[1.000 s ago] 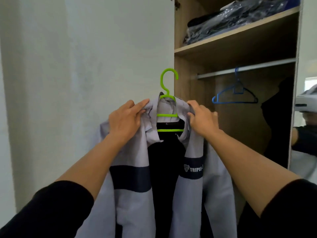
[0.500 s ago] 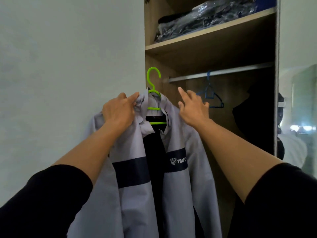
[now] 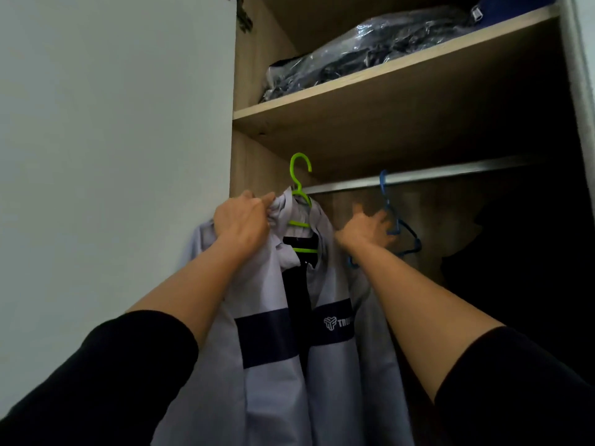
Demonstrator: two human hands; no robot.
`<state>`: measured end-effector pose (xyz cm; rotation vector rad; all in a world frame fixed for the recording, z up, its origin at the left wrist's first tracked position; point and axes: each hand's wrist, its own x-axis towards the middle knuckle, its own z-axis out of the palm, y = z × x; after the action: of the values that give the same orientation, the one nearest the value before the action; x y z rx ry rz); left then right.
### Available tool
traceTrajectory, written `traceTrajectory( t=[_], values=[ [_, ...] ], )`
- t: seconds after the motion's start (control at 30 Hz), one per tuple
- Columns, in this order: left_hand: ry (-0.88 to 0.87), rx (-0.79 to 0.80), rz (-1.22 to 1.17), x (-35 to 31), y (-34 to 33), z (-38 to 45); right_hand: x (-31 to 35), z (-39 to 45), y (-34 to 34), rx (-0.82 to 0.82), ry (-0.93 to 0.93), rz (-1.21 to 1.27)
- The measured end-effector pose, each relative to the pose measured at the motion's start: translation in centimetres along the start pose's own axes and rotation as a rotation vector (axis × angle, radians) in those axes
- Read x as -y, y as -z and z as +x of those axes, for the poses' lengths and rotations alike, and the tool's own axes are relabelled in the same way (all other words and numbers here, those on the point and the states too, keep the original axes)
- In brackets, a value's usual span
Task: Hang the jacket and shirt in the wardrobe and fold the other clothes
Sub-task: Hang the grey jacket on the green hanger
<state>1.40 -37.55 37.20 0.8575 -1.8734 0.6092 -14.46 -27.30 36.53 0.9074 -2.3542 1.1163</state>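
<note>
The pale grey jacket [image 3: 280, 365] with its dark navy chest band is hanging on a green hanger [image 3: 301, 204], held up in front of the open wardrobe [image 3: 257, 75], at its left edge just below the shelf. The hanger's hook is sitting free in the air, close to the left end of the metal rail [image 3: 434, 173] but not over it. The left hand [image 3: 243, 218] is clenching a bunch of the jacket's collar fabric, just left of the hanger's neck. The right hand [image 3: 370, 231] is reaching with fingers spread toward a blue hanger [image 3: 396, 226] hanging from the rail; it is blurred, and whether it is touching the hanger cannot be told. Both forearms are showing bare below black sleeves [image 3: 106, 381]. Above, clothes wrapped in clear plastic [image 3: 360, 49] are lying on the wooden shelf [image 3: 386, 82]. To the left, a plain white door panel [image 3: 112, 140] is filling the view.
</note>
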Motion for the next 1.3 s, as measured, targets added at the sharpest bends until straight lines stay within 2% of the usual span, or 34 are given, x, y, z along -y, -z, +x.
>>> traceTrajectory(
  t=[0.1,0.2,0.47,0.67,0.83,0.9,1.0,1.07,1.13,1.23,1.3],
  values=[
    [-0.021,0.001,0.000,-1.9,-2.4,1.6,-0.8,2.0,-0.8,0.037,-0.074,0.044],
    [-0.036,0.013,0.006,-3.6,-4.5,3.0,-2.1,3.1,-1.4,0.071,-0.063,0.117],
    [-0.039,0.018,-0.069,-6.6,-7.6,5.1,-4.7,3.7,-2.7,-0.011,-0.036,0.239],
    [-0.017,0.124,-0.069,-8.7,-8.8,5.7,-5.3,4.5,-2.8,-0.044,0.049,0.178],
    [-0.007,0.179,-0.163,-8.5,-10.8,5.4,-5.6,4.3,-3.9,-0.110,0.158,0.153],
    [-0.005,0.214,-0.296,-8.2,-10.8,5.6,-5.9,3.5,-4.8,-0.137,0.219,0.110],
    [-0.001,0.142,-0.620,-8.5,-9.0,5.7,-6.0,1.2,-6.8,-0.179,0.328,0.094],
    [-0.015,0.157,-0.803,-9.1,-7.2,5.5,-5.8,-0.5,-8.1,-0.191,0.383,0.092],
    [0.047,0.155,-0.965,-9.4,-5.6,5.3,-5.7,-2.2,-8.9,-0.180,0.445,0.086],
    [0.132,0.059,-1.135,-9.0,-4.2,4.4,-5.5,-5.0,-8.6,-0.146,0.563,0.222],
    [0.176,0.012,-1.176,-8.2,-3.0,3.3,-5.1,-6.5,-7.6,-0.214,0.605,0.321]
  ],
)
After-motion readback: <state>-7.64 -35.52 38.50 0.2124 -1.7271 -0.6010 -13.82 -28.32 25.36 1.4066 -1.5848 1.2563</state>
